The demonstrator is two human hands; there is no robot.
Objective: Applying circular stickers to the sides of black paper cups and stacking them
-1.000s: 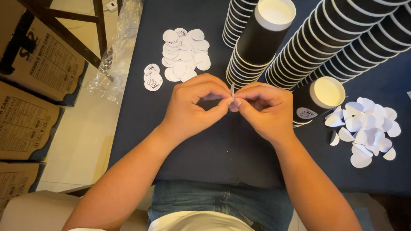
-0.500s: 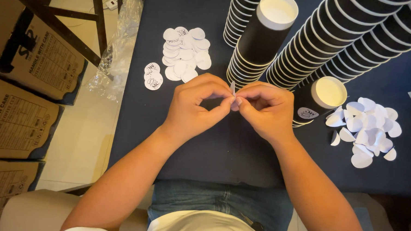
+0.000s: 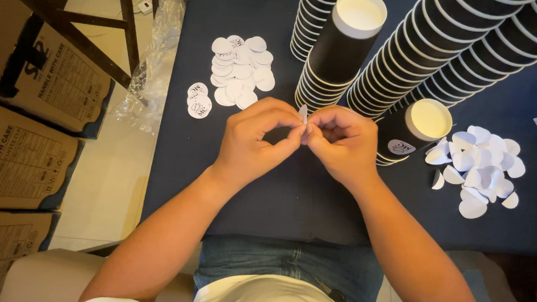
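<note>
Little has shifted since the earlier frames: both hands remain together at the centre of the dark blue table [image 3: 231,185], with only the fingertips slightly re-set on the sticker. Left hand [image 3: 254,141] and right hand [image 3: 341,142] meet fingertip to fingertip, each pinched shut on one small white round sticker [image 3: 303,114], whose edge stands up between the thumbs. At 12 o'clock from the hands rise stacks of black paper cups [image 3: 339,51], leaning rows continuing toward 1 o'clock. At 3 o'clock, near the right hand, a single black cup [image 3: 411,136] lies tilted, already bearing a round label. Farther at 3 o'clock lies a heap of white backing discs [image 3: 479,172]. At 11 o'clock lies a pile of printed round stickers [image 3: 239,71]. Cardboard boxes [image 3: 28,116] stand on the floor at 9 o'clock.
</note>
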